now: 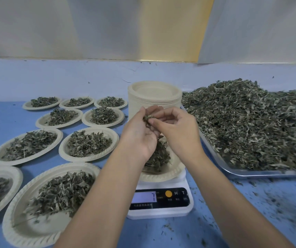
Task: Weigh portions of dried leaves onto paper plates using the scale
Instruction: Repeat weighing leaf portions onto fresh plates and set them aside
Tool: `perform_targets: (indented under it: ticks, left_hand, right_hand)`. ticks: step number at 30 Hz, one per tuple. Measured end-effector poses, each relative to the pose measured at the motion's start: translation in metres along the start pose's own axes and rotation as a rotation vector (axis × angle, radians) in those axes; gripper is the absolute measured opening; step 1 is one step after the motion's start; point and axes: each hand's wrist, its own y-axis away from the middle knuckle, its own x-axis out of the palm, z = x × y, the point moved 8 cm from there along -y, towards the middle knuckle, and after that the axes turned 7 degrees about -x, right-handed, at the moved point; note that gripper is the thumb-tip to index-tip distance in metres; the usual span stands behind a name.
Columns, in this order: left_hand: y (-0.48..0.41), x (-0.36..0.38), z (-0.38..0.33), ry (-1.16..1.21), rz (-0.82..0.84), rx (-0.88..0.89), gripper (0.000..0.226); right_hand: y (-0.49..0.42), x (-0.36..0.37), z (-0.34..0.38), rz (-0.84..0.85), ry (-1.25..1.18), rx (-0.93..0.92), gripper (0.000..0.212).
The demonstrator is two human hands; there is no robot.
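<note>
— Above the scale, what are the hands doing?
— They meet there, with both forearms reaching in from the near edge. The left hand [140, 133] is turned palm inward, its fingers curled round a small clump of dried leaves [148, 118]. The right hand [177, 129] pinches the same clump with thumb and fingertips.
— And beneath them?
— A round beige paper plate [163, 173] with a crimped rim sits on the white scale [161, 210]. It carries a dark, crinkled pile of leaves [158, 154], partly hidden by the wrists. The display [144, 197] is lit, but its digits are hard to read.
— What hems it in?
— Just behind stands a tall stack of empty plates [154, 93]. Close on the right is a shiny metal tray [233, 171] heaped with loose leaves [251, 122], and crumbs [269, 194] litter the blue table [9, 113] before it. On the left, nine filled plates [88, 158] lie in rows, rims nearly touching. Open tabletop lies behind them, toward the pale wall [107, 33].
</note>
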Motion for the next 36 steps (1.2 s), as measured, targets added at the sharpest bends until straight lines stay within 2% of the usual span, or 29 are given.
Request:
perform_targets:
  ticks: [5, 9, 13, 15, 19, 21, 23, 27, 30, 33, 36]
  left_hand:
    - [-0.014, 0.03, 0.024, 0.058, -0.021, -0.091, 0.029]
    - [-0.032, 0.056, 0.057, 0.018, -0.056, -0.109, 0.028]
    - [-0.048, 0.075, 0.09, -0.09, -0.057, -0.112, 0.038]
    - [-0.055, 0.08, 0.103, -0.113, -0.054, -0.128, 0.035]
    - [-0.062, 0.083, 0.129, -0.225, -0.061, -0.198, 0.028]
    - [-0.064, 0.083, 0.137, -0.32, -0.067, -0.218, 0.029]
    - [-0.063, 0.086, 0.14, -0.439, -0.045, -0.232, 0.041]
    - [-0.06, 0.094, 0.134, -0.468, 0.024, -0.185, 0.048]
    - [-0.057, 0.093, 0.136, -0.436, 0.067, -0.22, 0.043]
    - [-0.053, 0.095, 0.139, -0.442, 0.108, -0.261, 0.043]
    - [-0.054, 0.089, 0.142, -0.431, 0.082, -0.306, 0.022]
  right_hand:
    - [-0.013, -0.033, 0.001, -0.047, 0.079, 0.016, 0.019]
    - [-0.016, -0.07, -0.007, -0.181, 0.201, 0.068, 0.019]
    - [-0.021, -0.104, -0.04, -0.336, 0.003, 0.314, 0.023]
    - [-0.023, -0.117, -0.057, -0.384, -0.071, 0.448, 0.025]
    - [-0.018, -0.141, -0.077, -0.483, -0.147, 0.518, 0.022]
    - [-0.011, -0.156, -0.079, -0.527, -0.045, 0.507, 0.025]
    - [-0.007, -0.165, -0.075, -0.559, 0.028, 0.475, 0.027]
    - [-0.006, -0.165, -0.078, -0.554, -0.038, 0.478, 0.032]
    - [-0.007, -0.158, -0.078, -0.539, -0.07, 0.457, 0.032]
    - [-0.008, -0.151, -0.077, -0.509, 0.001, 0.406, 0.035]
    - [-0.009, -0.145, -0.077, -0.495, 0.053, 0.391, 0.037]
